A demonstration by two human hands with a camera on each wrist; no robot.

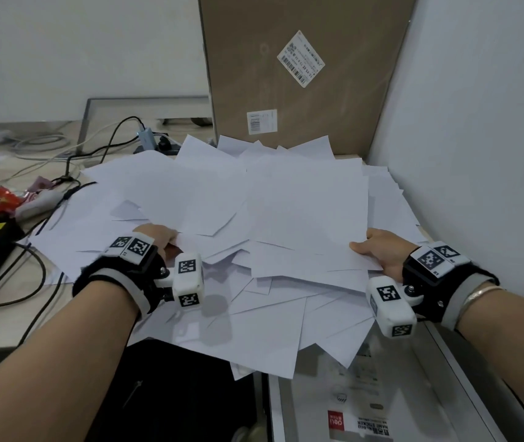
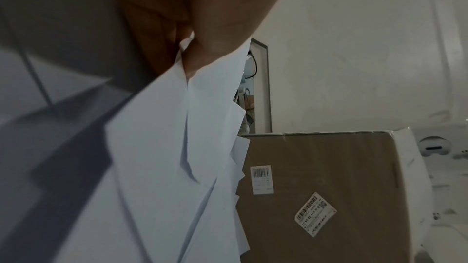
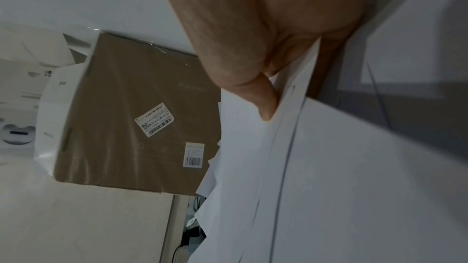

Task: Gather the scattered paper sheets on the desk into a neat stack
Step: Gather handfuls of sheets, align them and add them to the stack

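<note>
Loose sheets [image 1: 254, 218]: light, floppy, slippery. Left hand [image 1: 155, 239] at 8 o'clock, right hand [image 1: 382, 250] at 4, fingers clamped on edges; best gripped at opposite sides.

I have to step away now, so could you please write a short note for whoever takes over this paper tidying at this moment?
Left hand: grips the left side of the paper sheets, thumb on top.
Right hand: grips the right side the same way.
Sheets: a loose, fanned heap on the desk, corners pointing every way, some hanging over the near edge, the far ones against the cardboard box.
Done: sheets drawn into one heap.
Left: square the edges into a neat stack.
</note>
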